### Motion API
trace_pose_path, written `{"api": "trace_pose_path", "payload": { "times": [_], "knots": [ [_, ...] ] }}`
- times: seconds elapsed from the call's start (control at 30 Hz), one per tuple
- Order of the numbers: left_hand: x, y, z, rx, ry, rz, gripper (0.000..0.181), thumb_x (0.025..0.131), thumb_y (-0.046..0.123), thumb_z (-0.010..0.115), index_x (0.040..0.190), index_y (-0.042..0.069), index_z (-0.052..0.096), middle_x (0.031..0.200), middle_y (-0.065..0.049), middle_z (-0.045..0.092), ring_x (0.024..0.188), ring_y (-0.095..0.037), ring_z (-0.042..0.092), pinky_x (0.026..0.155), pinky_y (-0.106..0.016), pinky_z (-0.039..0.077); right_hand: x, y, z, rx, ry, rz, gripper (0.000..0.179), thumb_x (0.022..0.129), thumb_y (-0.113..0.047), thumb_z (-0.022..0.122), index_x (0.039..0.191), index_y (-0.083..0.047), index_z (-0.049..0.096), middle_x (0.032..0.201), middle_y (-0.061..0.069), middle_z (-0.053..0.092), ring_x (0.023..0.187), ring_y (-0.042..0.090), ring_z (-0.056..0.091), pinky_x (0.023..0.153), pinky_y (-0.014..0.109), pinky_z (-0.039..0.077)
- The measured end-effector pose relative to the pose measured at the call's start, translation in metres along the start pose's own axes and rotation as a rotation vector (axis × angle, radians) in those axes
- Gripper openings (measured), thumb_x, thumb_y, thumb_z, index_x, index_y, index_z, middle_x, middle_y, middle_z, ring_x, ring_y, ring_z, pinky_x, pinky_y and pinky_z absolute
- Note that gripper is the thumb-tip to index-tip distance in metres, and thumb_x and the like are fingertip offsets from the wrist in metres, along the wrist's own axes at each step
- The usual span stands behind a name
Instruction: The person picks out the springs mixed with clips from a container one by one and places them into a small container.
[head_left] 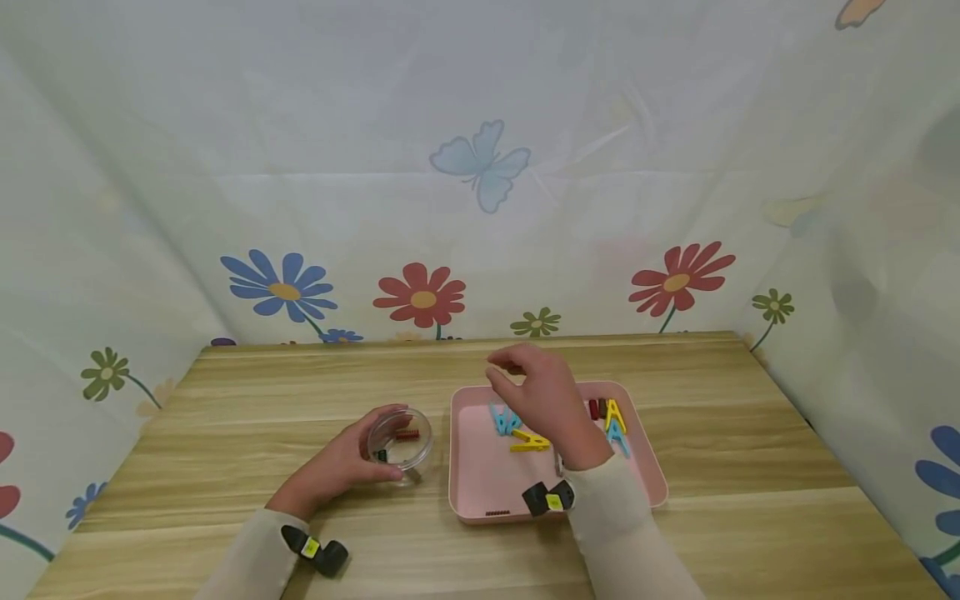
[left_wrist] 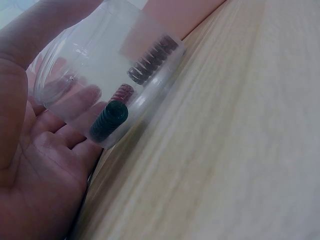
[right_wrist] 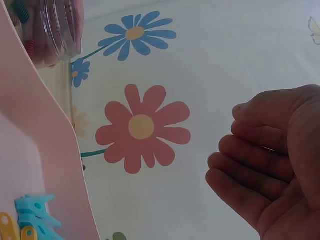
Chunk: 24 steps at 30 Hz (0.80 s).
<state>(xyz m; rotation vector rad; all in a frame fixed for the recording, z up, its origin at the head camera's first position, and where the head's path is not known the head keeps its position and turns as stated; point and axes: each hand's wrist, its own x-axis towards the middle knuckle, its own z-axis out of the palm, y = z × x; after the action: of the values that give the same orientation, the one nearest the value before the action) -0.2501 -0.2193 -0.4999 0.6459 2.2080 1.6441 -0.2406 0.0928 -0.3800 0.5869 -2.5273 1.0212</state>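
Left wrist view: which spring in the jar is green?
The lowest spring, its round end facing the camera; red spring and dark spring appear higher in the picture.

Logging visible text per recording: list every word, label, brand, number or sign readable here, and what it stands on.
None readable.
Left yellow tag, on left-wrist black device: any marks too small to read.
Right yellow tag, on right-wrist black device: likewise.
Clear jar: no lettering visible.

Wooden table (head_left: pixel 315 400) under pink tray (head_left: pixel 480 479), clear jar (head_left: pixel 407 452)
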Motion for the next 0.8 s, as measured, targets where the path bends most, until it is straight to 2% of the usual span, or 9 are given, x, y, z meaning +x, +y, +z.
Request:
{"api": "trace_pose_path", "payload": {
  "times": [0.27,0.6,0.7,0.8],
  "knots": [
    [0.000,0.001,0.000,0.024,0.005,-0.014,0.082,0.080,0.021,0.080,0.148,0.026,0.034,0.152,-0.002,0.042,0.144,-0.029,0.032,0.106,-0.012,0.035,0.002,0.007,-0.003,0.014,0.003,0.025,0.021,0.093,-0.024,0.065,0.108,-0.012,0.072,0.107,0.004,0.072,0.097,0.022,0.069,0.086,0.040,0.056],
    [0.000,0.002,0.000,0.034,0.002,-0.015,0.082,0.081,0.021,0.079,0.148,0.025,0.033,0.152,-0.002,0.041,0.144,-0.028,0.033,0.114,-0.038,0.031,0.004,0.015,-0.006,-0.002,0.017,0.060,0.020,0.092,-0.026,0.067,0.106,-0.012,0.072,0.105,0.003,0.072,0.095,0.021,0.069,0.086,0.040,0.056],
    [0.000,0.002,0.000,0.035,0.003,-0.014,0.082,0.081,0.021,0.079,0.148,0.024,0.032,0.152,-0.002,0.042,0.144,-0.028,0.033,0.114,-0.035,0.032,0.005,0.017,-0.006,-0.001,0.024,0.060,0.020,0.091,-0.025,0.068,0.105,-0.012,0.071,0.104,0.003,0.072,0.095,0.022,0.069,0.086,0.041,0.056],
    [0.000,0.003,0.001,0.033,0.004,-0.013,0.083,0.081,0.021,0.079,0.149,0.022,0.032,0.152,-0.002,0.042,0.144,-0.028,0.033,0.111,-0.021,0.035,0.005,0.019,-0.006,-0.006,0.023,0.074,0.019,0.091,-0.025,0.067,0.105,-0.013,0.071,0.103,0.003,0.071,0.095,0.021,0.069,0.086,0.040,0.056]
  ]
}}
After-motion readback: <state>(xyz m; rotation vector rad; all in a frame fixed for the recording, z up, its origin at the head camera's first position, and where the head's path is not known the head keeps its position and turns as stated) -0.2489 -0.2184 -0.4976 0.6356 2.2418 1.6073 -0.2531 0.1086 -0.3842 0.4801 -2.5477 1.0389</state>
